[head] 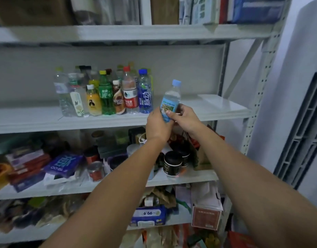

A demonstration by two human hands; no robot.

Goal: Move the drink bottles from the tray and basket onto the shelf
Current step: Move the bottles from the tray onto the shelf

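Both left hand (157, 124) and right hand (186, 119) grip the clear blue-capped plastic bottle (170, 100); stand it upright beside the shelved bottle row (107, 97).

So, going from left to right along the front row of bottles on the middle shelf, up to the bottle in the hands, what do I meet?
Orange juice bottle, green bottle, Nescafe coffee bottle, red-label water bottle, blue bottle, then the hand-held light-blue-capped bottle. The clear bottles further left overlap, so I omit them.

Pale metal shelf (216, 106) — cluster of drink bottles (107, 93) standing left of centre, upright, packed close
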